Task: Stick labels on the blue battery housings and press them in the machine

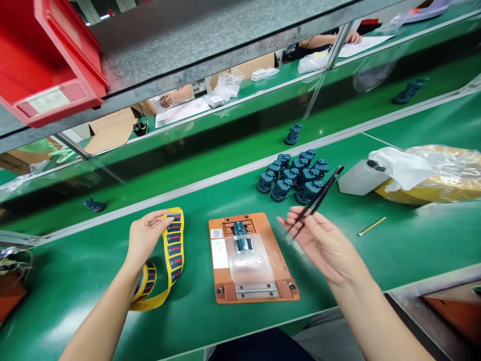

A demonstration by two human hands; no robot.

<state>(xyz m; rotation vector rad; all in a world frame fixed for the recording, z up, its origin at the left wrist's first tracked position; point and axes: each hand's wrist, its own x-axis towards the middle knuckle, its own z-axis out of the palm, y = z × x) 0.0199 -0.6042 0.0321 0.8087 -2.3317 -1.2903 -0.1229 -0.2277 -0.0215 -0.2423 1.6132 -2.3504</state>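
Pinching the far end of a yellow label strip [175,249], that's the left hand [145,235]; it looks feather-light and floppy, so the edges are the place to hold, clear of the labels. Over to the right hand [326,245], gripping black tweezers [323,192], slim, probably springy, best squeezed along the shafts. Down runs the strip to its roll [151,278], near left. Between the hands sits an orange fixture [272,240], stiff-looking, likely weighty, one for the side edges; its dark casing [239,229] looks smooth, perhaps slippery. Farther right, dark blue casings [290,174] crowd the table [195,326], hard-looking, graspable around their sides.
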